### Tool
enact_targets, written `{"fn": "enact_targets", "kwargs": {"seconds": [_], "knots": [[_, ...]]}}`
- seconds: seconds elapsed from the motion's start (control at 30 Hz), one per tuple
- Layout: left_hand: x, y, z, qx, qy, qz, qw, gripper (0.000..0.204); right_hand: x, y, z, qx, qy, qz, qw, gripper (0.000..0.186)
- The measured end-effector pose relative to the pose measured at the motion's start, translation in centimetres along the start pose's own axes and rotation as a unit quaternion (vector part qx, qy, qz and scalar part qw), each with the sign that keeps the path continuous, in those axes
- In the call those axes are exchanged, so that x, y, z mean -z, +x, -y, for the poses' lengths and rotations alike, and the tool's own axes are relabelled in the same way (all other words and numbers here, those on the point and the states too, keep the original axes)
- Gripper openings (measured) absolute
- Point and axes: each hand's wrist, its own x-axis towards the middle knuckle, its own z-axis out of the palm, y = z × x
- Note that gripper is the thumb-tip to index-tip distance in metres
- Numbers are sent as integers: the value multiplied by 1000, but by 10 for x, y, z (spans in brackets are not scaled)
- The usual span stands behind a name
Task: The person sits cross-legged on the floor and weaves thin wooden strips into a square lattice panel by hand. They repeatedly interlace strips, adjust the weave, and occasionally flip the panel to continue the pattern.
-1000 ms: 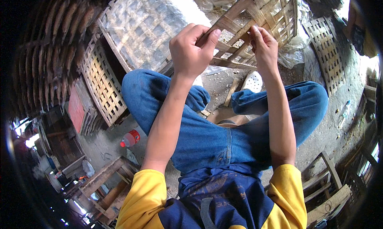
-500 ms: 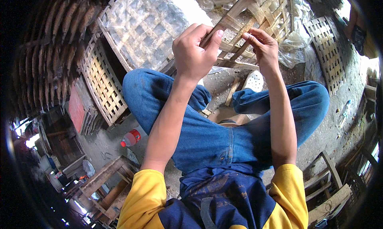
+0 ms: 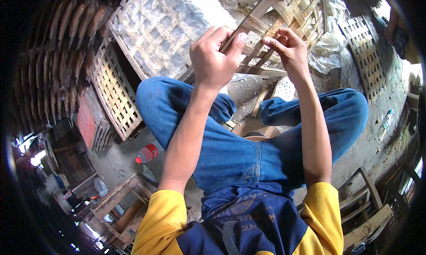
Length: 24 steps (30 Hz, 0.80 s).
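Observation:
A woven bamboo-strip panel [image 3: 290, 8] with a wooden edge rail stands tilted beyond my knees. Its rail sits in the grip of my left hand [image 3: 216, 57], thumb on the near side and fingers curled over. My right hand [image 3: 290, 55] is at the panel's lower weave, thumb and fingers bent together in a pinch. Whatever lies between those fingertips is too small to make out. Crossed strips of the weave pass just left of the right thumb.
At the left, a plastic-covered woven panel [image 3: 155, 33] lies over a woven-sided crate [image 3: 114, 90]. A red-capped bottle [image 3: 148, 153] lies beside my left knee. Another woven panel [image 3: 364, 55] rests at the right, and wooden frames [image 3: 366, 206] lie lower right. Part of another person [image 3: 401, 37] shows at upper right.
My right hand has shifted slightly left and up, its fingers more curled. The left hand keeps its hold on the rail, and the panel has barely moved.

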Motion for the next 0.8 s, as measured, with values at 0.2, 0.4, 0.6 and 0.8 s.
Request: {"fn": "enact_targets", "kwargs": {"seconds": [0.2, 0.4, 0.6, 0.8], "knots": [[-1, 0, -5, -7, 16, 10, 1000, 22, 4, 2, -6, 26, 85, -20, 996, 27], [-4, 2, -2, -33, 6, -4, 999, 18, 5, 4, -7, 1, 98, -4, 995, 17], [-1, -1, -2, -3, 12, 14, 1000, 22, 8, 6, -12, 24, 130, 22, 991, 23], [0, -2, 3, -25, 18, 2, 1000, 18, 11, 6, -8, 16, 38, 22, 999, 22]]}}
